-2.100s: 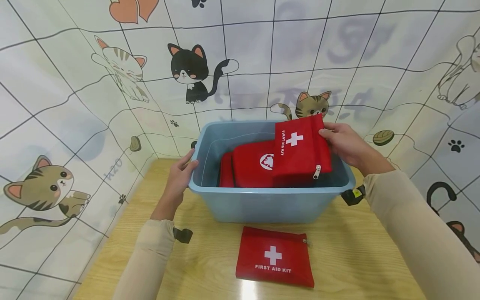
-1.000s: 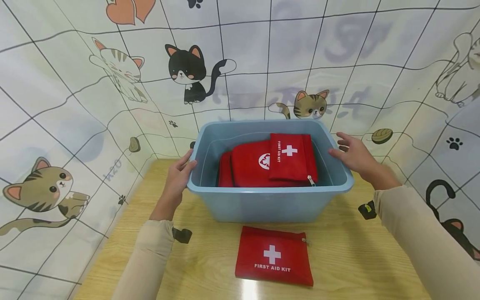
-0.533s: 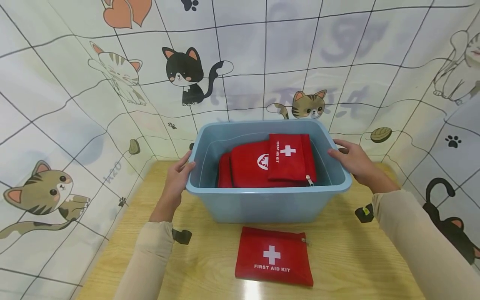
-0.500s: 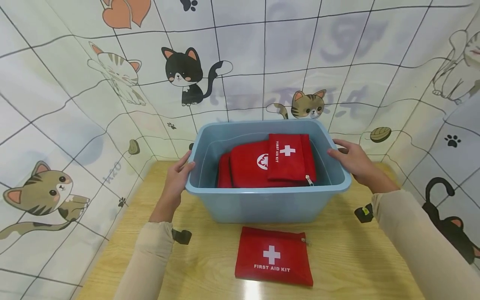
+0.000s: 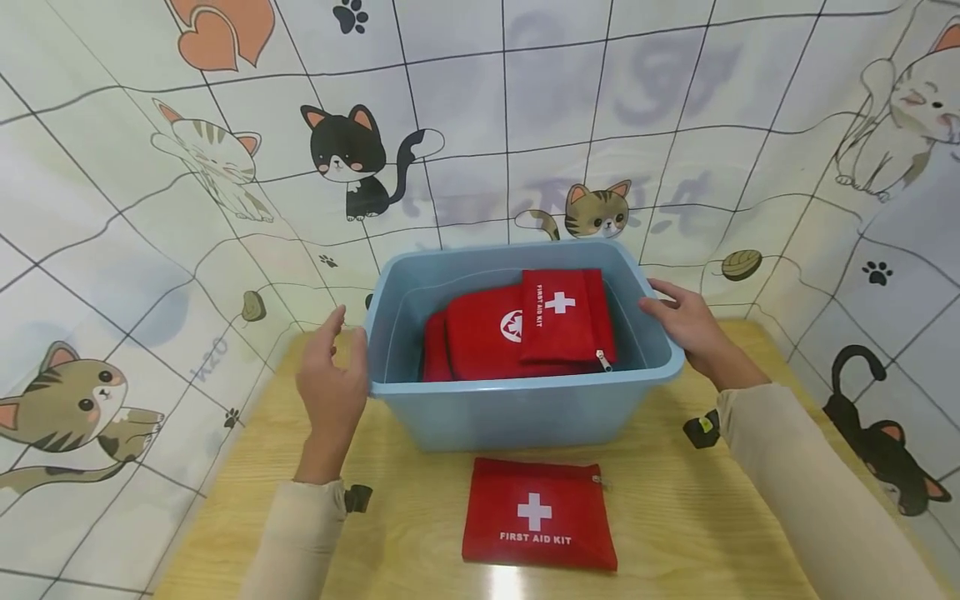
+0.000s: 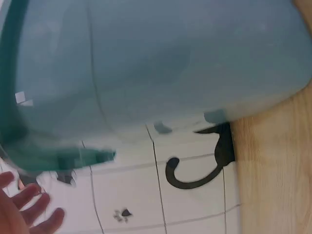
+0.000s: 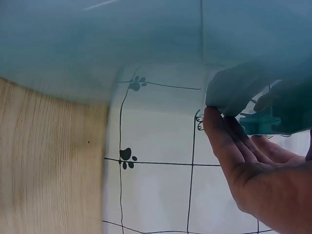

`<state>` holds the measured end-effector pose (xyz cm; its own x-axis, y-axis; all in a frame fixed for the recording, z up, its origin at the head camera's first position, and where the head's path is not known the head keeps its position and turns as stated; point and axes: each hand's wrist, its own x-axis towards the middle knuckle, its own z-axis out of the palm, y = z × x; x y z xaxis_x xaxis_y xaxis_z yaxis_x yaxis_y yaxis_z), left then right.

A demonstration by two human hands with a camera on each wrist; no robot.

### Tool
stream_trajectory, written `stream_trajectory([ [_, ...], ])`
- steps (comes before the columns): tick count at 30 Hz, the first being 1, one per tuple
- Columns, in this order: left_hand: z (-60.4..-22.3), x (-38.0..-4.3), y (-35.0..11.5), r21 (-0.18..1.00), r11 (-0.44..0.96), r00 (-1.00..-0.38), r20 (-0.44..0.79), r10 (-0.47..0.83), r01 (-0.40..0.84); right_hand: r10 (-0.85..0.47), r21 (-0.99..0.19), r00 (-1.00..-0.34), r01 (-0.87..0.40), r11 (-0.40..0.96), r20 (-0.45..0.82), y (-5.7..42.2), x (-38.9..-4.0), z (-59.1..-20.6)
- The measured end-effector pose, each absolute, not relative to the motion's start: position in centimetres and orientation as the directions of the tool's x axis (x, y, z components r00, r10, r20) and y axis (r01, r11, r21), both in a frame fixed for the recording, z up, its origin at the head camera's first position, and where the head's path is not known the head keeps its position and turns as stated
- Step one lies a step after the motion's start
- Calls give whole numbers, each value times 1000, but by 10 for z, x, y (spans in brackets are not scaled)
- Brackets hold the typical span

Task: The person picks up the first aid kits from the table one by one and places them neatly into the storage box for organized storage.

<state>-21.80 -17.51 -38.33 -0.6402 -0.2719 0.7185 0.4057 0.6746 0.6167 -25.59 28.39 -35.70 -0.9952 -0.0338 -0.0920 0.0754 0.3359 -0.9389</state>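
A light blue plastic bin (image 5: pixel 510 421) stands on the table. My right hand (image 5: pixel 688 329) grips its right rim, thumb on top; in the right wrist view the fingers (image 7: pixel 219 141) press the outer wall. At the left end, my left hand (image 5: pixel 330 387) is raised with fingers loosely spread and clear of the wall, as the left wrist view also shows. Inside the bin lies a larger red bag (image 5: pixel 476 337) with a white round emblem. A small red first aid pouch (image 5: pixel 558 337) with a white cross and zipper rests over its right part.
Another red first aid pouch (image 5: pixel 536 517) lies flat on the wooden table (image 5: pixel 675 517) in front of the bin. A white sheet (image 5: pixel 480 108) with cat drawings and grid lines hangs close behind and along both sides.
The right hand let the small pouch down onto the bag in the bin, then moved to the right rim. The left hand has just come off the left rim. The view has shifted slightly.
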Motion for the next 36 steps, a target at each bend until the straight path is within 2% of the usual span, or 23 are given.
stream_trajectory([
  [4,-391,-203,-157,394,737,-423,892,-161,549,-25,-938,-996,71,340,-85,284,-257,-357],
  [8,-402,-192,-140,170,709,-212,977,-29,684,-28,-937,-996,75,342,-90,283,-259,-357],
  [10,-404,-189,-134,63,679,-132,990,50,731,-29,-936,-995,82,341,-98,283,-259,-357],
  [12,-405,-187,-130,-4,660,-79,992,96,751,-27,-935,-994,90,343,-106,283,-259,-357],
  [15,-402,-185,-126,-19,651,-60,993,99,759,-28,-935,-993,95,341,-111,282,-259,-357],
  [18,-403,-182,-121,-60,649,-1,996,94,759,-28,-937,-994,94,338,-110,282,-258,-356],
  [22,-416,-176,-109,-196,617,92,976,196,762,-24,-938,-994,97,332,-111,282,-255,-354],
  [23,-421,-174,-107,-221,602,96,968,233,767,-22,-939,-993,99,331,-112,282,-254,-354],
  [25,-431,-170,-103,-244,571,70,948,310,784,-20,-939,-993,102,328,-115,282,-253,-353],
  [27,-441,-166,-100,-209,532,-23,918,397,820,-21,-942,-993,102,321,-114,281,-253,-353],
  [28,-445,-165,-100,-168,513,-92,892,443,842,-21,-942,-993,103,320,-115,281,-253,-353],
  [30,-452,-162,-98,-37,499,-271,805,529,866,-22,-943,-993,104,315,-117,281,-253,-355],
  [33,-458,-162,-95,213,503,-522,585,621,838,-23,-944,-992,108,312,-121,283,-253,-357],
  [35,-460,-166,-93,370,515,-634,414,653,773,-22,-943,-992,111,314,-124,283,-254,-358],
  [36,-461,-168,-92,439,521,-671,329,665,732,-22,-943,-992,111,313,-124,284,-254,-358],
])
